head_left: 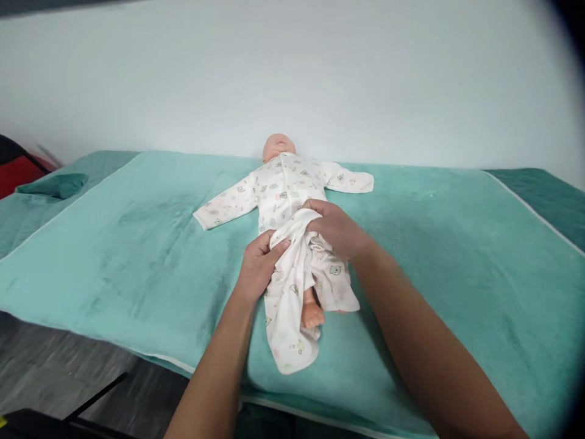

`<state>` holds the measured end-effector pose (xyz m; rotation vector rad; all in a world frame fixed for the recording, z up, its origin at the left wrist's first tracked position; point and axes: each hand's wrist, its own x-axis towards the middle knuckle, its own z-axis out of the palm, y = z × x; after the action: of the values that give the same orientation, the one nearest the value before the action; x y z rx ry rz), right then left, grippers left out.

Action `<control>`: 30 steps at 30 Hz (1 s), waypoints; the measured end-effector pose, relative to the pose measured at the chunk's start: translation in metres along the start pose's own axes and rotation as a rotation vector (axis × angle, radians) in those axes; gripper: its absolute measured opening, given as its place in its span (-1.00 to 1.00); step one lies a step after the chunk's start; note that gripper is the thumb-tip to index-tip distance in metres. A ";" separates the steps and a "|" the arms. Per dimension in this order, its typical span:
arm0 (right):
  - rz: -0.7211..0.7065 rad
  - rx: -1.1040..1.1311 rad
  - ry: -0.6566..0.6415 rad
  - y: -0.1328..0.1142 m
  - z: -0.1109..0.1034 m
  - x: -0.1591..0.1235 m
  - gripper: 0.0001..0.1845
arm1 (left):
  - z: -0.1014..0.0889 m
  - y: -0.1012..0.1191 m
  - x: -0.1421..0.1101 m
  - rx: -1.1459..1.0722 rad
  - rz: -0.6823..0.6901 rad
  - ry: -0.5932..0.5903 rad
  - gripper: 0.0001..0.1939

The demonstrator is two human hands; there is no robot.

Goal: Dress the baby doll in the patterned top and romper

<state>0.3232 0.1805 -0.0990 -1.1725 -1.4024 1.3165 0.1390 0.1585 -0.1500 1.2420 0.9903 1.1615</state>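
Observation:
A baby doll (278, 146) lies on its back on a teal towel (137, 244), head toward the wall. It wears a white printed romper (283, 189) with both sleeves spread out. My left hand (258, 265) pinches the bunched romper cloth at the doll's waist. My right hand (336, 228) grips the same bunched cloth from the other side. One bare doll foot (312, 314) sticks out between the loose romper legs.
The towel covers a darker green padded table (543, 195) against a white wall. A folded teal cloth (57, 185) lies at the far left, beside something red and black (16, 171). Grey floor (55, 372) shows below the table's near edge.

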 end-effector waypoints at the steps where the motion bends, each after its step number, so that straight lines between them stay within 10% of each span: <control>1: -0.001 0.017 0.035 0.001 0.001 0.001 -0.89 | -0.001 0.000 -0.001 0.044 -0.004 -0.043 -0.66; 8: -0.036 -0.109 0.073 -0.001 0.013 0.000 -0.88 | 0.001 -0.003 -0.005 -0.055 -0.015 0.111 -0.70; 17: -0.029 -0.290 -0.602 -0.014 -0.006 -0.005 -0.62 | 0.001 -0.007 0.000 -0.338 0.025 0.147 -0.68; 25: -0.032 0.018 -0.128 -0.002 0.002 -0.006 -0.86 | -0.006 -0.003 -0.004 0.010 -0.072 -0.174 -0.59; 30: 0.014 -0.128 -0.324 -0.013 0.000 -0.007 -0.79 | -0.002 -0.001 -0.008 -0.199 -0.094 0.063 -0.62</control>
<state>0.3234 0.1741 -0.0860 -1.0866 -1.7337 1.4940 0.1358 0.1506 -0.1517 0.9968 0.9450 1.2002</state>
